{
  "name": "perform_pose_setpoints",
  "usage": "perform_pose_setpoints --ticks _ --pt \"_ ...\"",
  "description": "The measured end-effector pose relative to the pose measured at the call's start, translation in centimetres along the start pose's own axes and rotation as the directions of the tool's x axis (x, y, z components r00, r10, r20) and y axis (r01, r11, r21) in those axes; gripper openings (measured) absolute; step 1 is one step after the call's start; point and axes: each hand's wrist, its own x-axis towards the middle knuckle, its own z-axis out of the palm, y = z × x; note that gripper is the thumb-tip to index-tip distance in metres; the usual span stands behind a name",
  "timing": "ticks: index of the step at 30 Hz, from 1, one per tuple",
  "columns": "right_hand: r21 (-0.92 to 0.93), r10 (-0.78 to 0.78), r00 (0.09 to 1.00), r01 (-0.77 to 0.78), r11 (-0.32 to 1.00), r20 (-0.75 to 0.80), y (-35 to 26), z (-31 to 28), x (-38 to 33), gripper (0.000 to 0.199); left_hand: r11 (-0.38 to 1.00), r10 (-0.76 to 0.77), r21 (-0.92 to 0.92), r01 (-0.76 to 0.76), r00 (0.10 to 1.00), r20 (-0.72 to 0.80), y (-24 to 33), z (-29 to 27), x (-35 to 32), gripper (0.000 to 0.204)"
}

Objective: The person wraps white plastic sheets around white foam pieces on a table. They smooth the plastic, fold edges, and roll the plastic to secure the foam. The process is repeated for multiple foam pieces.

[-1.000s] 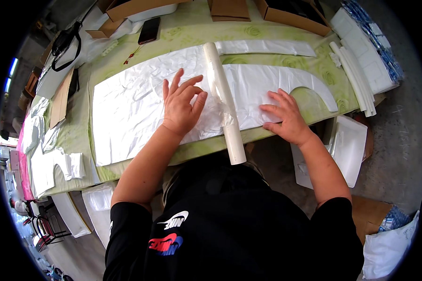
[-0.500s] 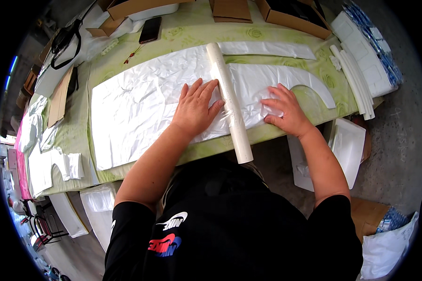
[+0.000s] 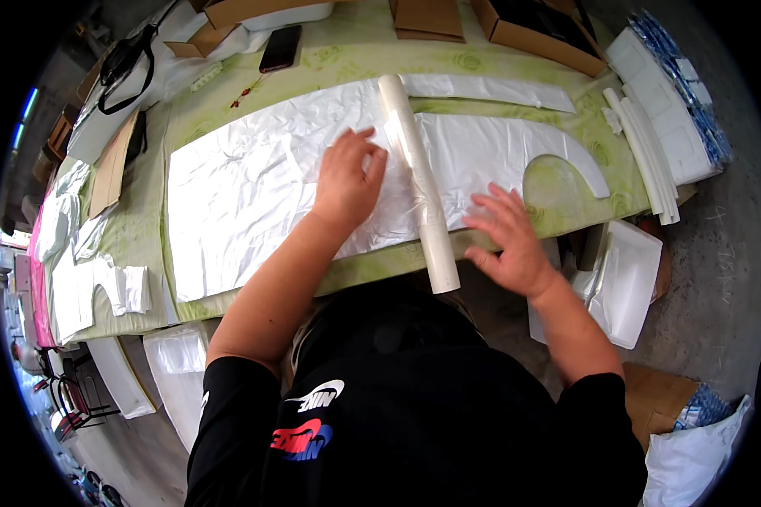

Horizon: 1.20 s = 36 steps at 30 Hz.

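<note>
Head view shows the smoothing step: left hand point(image 3: 347, 182) flat and spread on the white sheet point(image 3: 245, 194) beside the roll point(image 3: 418, 182), right hand point(image 3: 507, 241) open at the table edge, so next needs even pressure

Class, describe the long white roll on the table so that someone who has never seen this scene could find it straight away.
Start at the green-patterned table and the big white sheet spread flat on it. Between the left hand and right hand lies the white roll, crossing the sheet with its near end past the table's front edge. Unlike the flat white pieces around it, it is a round tube.
</note>
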Motion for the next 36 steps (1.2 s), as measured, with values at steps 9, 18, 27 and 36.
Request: perform_pose_setpoints --ticks 9,18,27,36 --pt "0.309 -0.057 0.996 0.075 0.948 -0.068 -6.3 3.8 -1.0 0.051 0.943 -0.199 -0.234 0.235 0.966 0.167 2.8 1.2 3.1 0.07" --pt "0.286 -0.021 0.99 0.061 0.956 -0.139 -5.7 4.0 -1.9 0.041 0.994 0.089 0.066 -0.087 0.995 -0.036 4.3 0.5 0.4 0.067" --pt "0.306 0.024 0.985 0.03 0.952 -0.171 -6.2 4.8 -2.5 0.041 0.996 0.056 0.055 -0.066 0.982 0.179 2.5 0.5 -1.8 0.068" --pt "0.33 0.034 0.985 0.023 0.944 -0.167 -6.6 4.8 -2.5 0.041 0.959 -0.164 -0.182 0.217 0.949 0.269 2.9 -1.0 -0.8 0.077"
